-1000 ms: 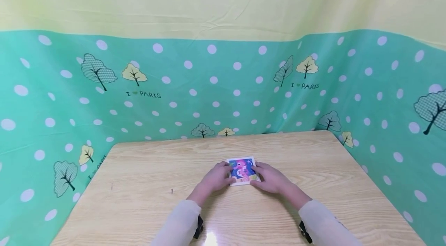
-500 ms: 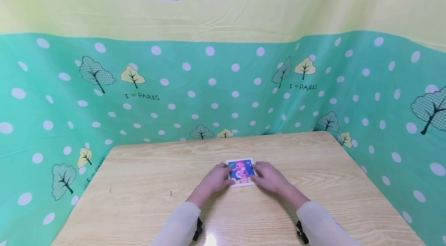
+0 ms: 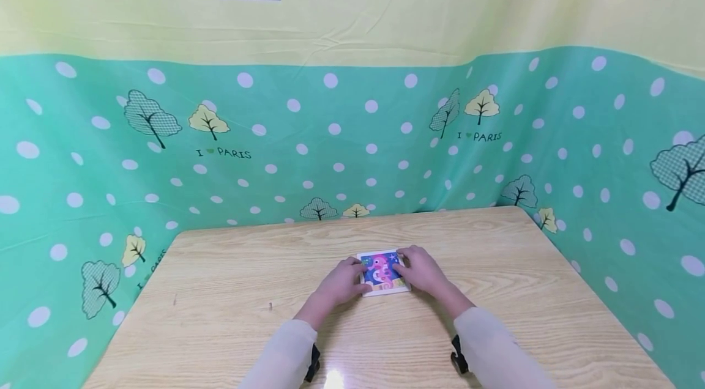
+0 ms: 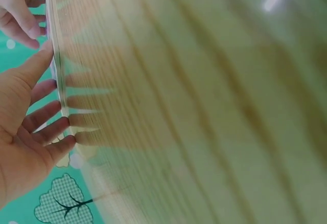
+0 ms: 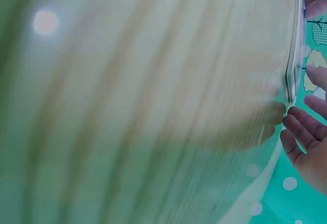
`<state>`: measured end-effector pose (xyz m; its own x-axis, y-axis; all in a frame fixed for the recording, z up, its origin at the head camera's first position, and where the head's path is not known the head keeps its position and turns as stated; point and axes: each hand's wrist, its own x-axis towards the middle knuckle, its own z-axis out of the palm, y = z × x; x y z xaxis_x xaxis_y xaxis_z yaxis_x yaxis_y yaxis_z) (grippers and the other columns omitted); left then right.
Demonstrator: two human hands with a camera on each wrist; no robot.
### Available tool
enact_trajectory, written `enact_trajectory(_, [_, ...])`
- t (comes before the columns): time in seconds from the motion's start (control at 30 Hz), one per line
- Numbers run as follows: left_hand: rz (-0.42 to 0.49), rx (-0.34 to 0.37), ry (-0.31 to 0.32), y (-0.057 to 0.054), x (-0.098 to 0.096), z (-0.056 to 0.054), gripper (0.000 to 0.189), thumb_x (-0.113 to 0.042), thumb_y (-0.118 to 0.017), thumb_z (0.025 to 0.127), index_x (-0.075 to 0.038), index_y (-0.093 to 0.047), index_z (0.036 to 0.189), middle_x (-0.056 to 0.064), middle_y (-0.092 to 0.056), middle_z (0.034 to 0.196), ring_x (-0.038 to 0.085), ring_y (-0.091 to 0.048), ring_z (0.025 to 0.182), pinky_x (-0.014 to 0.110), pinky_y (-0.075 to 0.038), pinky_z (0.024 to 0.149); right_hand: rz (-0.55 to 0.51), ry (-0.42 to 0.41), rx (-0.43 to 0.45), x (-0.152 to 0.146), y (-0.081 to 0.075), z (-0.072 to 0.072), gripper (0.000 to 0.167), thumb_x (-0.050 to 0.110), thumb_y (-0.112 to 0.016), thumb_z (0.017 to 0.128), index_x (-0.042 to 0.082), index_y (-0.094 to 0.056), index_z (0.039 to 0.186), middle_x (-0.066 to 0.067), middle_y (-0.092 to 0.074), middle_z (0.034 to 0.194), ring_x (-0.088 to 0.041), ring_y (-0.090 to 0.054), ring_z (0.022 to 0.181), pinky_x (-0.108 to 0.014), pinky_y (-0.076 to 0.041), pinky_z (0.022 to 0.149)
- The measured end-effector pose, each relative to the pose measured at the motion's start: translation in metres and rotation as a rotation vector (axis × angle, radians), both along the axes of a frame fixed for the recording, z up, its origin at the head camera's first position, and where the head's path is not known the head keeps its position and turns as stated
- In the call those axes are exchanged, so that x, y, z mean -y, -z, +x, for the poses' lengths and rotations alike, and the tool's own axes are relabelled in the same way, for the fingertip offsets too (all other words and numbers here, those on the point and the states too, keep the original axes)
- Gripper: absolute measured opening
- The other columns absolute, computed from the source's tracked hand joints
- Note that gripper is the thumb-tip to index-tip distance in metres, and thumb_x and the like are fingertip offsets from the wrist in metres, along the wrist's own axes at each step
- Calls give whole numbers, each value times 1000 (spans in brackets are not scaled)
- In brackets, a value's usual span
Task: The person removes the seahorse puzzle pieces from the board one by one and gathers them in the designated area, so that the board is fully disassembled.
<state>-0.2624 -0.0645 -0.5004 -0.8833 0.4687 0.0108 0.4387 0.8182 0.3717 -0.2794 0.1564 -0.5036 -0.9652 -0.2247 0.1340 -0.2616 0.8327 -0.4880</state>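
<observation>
A square picture board [image 3: 380,271] with a white border and a pink seahorse on blue lies flat on the wooden table. My left hand [image 3: 337,282] holds it at the left side, thumb by the near left corner and a finger on the left border. In the left wrist view, that hand's other fingertips [image 4: 67,119] touch the tabletop. At the far right corner, my right hand [image 3: 423,268] touches the board, its thumb reaching over the picture. The right wrist view shows the lower fingers [image 5: 301,127] slightly bent at the tabletop beside the board.
The light wooden table [image 3: 248,315] runs back to a green dotted cloth [image 3: 330,150] hung around its back and sides. A black strap [image 3: 313,363] sits at the left wrist and another black strap [image 3: 458,355] at the right.
My right hand has moved from the board's right side up toward its far right corner, and the right sleeve has shifted inward. The left hand and the board hardly move.
</observation>
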Motion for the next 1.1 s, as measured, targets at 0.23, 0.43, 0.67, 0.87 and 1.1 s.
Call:
enact_trajectory(0.23, [26, 14, -7, 2, 0, 0, 54, -39, -66, 84, -7, -57, 126, 13, -53, 129, 28, -53, 117, 41, -44, 103, 7, 50, 52, 6, -2, -2, 47, 34, -65, 87, 4, -59, 123, -5, -55, 90, -15, -50, 79, -36, -51, 77])
enact_trajectory(0.43, [14, 15, -17, 2, 0, -1, 54, -39, -66, 84, -8, -57, 127, 12, -53, 129, 28, -54, 117, 40, -45, 103, 4, 56, 66, 7, 1, -7, 48, 33, -65, 87, 3, -59, 123, -5, -51, 86, -15, -45, 74, -28, -44, 65])
enact_trajectory(0.67, [8, 16, -21, 0, -1, 0, 54, -39, -67, 84, -8, -57, 126, 12, -53, 128, 27, -54, 116, 40, -45, 103, 9, 59, 75, 9, 2, -11, 48, 33, -65, 87, 2, -59, 123, -5, -50, 87, -15, -44, 74, -26, -42, 64])
enact_trajectory(0.87, [9, 14, -29, -1, -2, 0, 54, -40, -67, 84, -8, -58, 126, 12, -54, 127, 27, -55, 114, 40, -46, 102, -5, 61, 78, 11, 0, -10, 45, 30, -66, 86, 2, -60, 121, -7, -51, 88, -15, -45, 74, -27, -43, 64])
enact_trajectory(1.1, [8, 11, -22, -2, -1, 0, 53, -39, -68, 83, -8, -58, 125, 12, -55, 125, 27, -55, 113, 40, -46, 101, -40, 84, 105, 12, -1, -11, 43, 31, -67, 85, 4, -62, 118, -6, -53, 92, -16, -49, 79, -32, -49, 72])
